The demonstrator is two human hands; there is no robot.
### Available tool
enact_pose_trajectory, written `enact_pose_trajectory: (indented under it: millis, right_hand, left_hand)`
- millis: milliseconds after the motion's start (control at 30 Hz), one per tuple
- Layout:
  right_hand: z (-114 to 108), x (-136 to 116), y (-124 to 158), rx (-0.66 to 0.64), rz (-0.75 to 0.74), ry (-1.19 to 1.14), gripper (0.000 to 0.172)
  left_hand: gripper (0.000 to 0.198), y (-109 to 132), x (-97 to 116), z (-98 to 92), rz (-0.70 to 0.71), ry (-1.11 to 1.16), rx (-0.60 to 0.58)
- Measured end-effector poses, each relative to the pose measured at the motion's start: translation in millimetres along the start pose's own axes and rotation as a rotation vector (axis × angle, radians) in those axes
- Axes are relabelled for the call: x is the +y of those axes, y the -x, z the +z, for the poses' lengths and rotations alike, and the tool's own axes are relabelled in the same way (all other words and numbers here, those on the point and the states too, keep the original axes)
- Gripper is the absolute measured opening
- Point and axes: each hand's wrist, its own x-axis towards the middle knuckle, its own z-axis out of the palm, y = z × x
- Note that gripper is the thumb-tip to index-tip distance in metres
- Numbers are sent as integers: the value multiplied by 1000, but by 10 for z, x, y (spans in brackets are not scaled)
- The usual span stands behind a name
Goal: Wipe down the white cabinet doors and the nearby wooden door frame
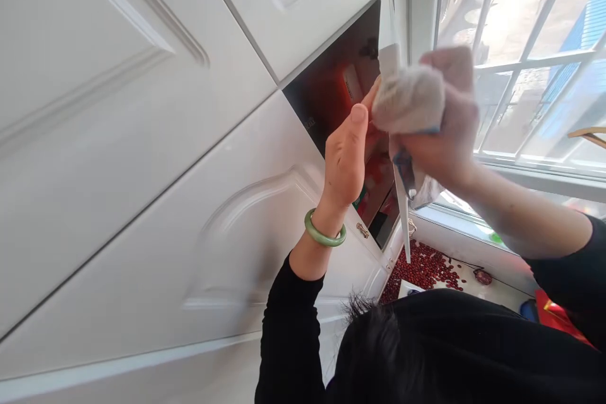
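My right hand [449, 113] is closed around a bunched whitish cloth [409, 98] with blue parts at its lower edge. The hand is slightly smeared by motion. The cloth lies against the edge of a narrow white cabinet door [389, 28], which stands open and shows almost edge-on. On the door's inner side is my left hand [345, 154], with a green bangle [324, 238] at the wrist. Its thumb points up and its fingers stretch toward the door; their tips are partly hidden by the cloth.
Behind my hands is the dark cabinet opening [326, 85] with reddish things inside. Large white cabinet doors [142, 202] fill the left. A barred window [525, 63] is at the right. Many dark red, bead-like pieces [421, 268] lie on a pale surface below.
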Motion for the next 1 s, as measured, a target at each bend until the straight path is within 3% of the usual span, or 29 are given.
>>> enact_pose_trajectory:
  millis: [67,133,233,300,467,500,567,700,833,1000]
  right_hand:
    - [134,238,495,79,18,91,10]
    - [262,454,989,53,102,127,15]
    - [376,591,1303,-43,208,130,18]
    - [374,477,1081,-70,167,154,17]
    - [291,-98,-55,64,-120,211,10]
    - [301,-136,-148,68,-143,213,7]
    - [353,-74,-58,45,-132,213,2]
    - [494,432,919,-70,126,204,15]
    - [586,1009,1973,-161,346,242,13]
    - [641,1427,2784,-307,439,336,8]
  left_hand:
    - [78,37,3,-30,-32,-84,51]
    - [80,73,-7,-83,-60,-96,77]
    - [82,100,-34,-165,-69,-51,80]
    - [83,92,-50,-194,-91,-46,82]
    - [84,54,-31,-179,-34,-64,85]
    - [82,56,-14,-177,-22,-70,82]
    - [77,68,28,-183,-25,-82,66]
    - [69,105,109,-194,-58,-112,39]
    - [67,133,152,-165,-102,-156,79]
    - [77,150,154,-148,-101,-114,88]
